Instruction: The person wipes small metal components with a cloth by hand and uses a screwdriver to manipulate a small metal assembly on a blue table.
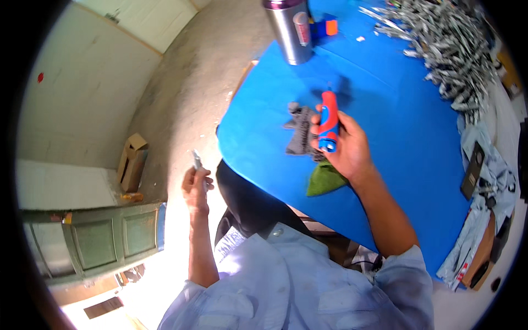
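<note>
My right hand (352, 148) is over the blue table, fingers wrapped round a red-and-blue screwdriver (329, 122). Its thin tip points away from me. Below and beside that hand lie a grey knitted glove (301, 131) and a green cloth (325, 179). Off the table's left edge, my left hand (196, 190) pinches a small, slim silvery piece (196, 159) that stands up from the fingers. Its exact kind is too small to make out.
A steel tumbler (292, 33) stands at the table's (407, 181) far edge beside a blue-and-orange object (329, 27). Many silvery pieces (440, 41) are heaped far right. A dark phone-like slab (472, 171) lies on grey plastic at right. An open cardboard box (132, 162) sits on the floor.
</note>
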The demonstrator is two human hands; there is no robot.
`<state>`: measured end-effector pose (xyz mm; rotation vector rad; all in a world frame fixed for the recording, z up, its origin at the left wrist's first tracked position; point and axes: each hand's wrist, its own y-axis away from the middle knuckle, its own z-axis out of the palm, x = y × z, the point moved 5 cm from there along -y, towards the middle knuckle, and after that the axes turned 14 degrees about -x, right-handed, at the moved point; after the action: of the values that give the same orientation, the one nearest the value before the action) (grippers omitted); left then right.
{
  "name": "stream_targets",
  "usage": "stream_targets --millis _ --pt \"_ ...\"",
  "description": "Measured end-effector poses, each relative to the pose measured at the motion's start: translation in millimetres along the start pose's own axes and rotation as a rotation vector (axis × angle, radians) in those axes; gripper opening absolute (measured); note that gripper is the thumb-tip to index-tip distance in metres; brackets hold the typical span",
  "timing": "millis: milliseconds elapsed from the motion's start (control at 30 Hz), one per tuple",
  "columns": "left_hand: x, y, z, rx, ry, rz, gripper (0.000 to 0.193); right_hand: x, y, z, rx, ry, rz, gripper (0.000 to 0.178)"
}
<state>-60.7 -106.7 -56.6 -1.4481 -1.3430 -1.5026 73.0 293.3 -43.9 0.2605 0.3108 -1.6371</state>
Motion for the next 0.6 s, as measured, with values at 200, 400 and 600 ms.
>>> stream_targets --millis 200,400,600 --pt "-195 48 -98 0.054 -0.24 -0.559 0.028 3 0 17 0.004 0.077 -0.004 0.042" --pt "-290 89 -119 -0.01 -0.67 -0.51 0.028 -2 2 15 0.048 0.192 -0.007 0.042" --pt "-171 -33 -89 -0.064 -0.674 -0.31 0.044 -3 2 18 0.074 0.225 -0.01 0.043"
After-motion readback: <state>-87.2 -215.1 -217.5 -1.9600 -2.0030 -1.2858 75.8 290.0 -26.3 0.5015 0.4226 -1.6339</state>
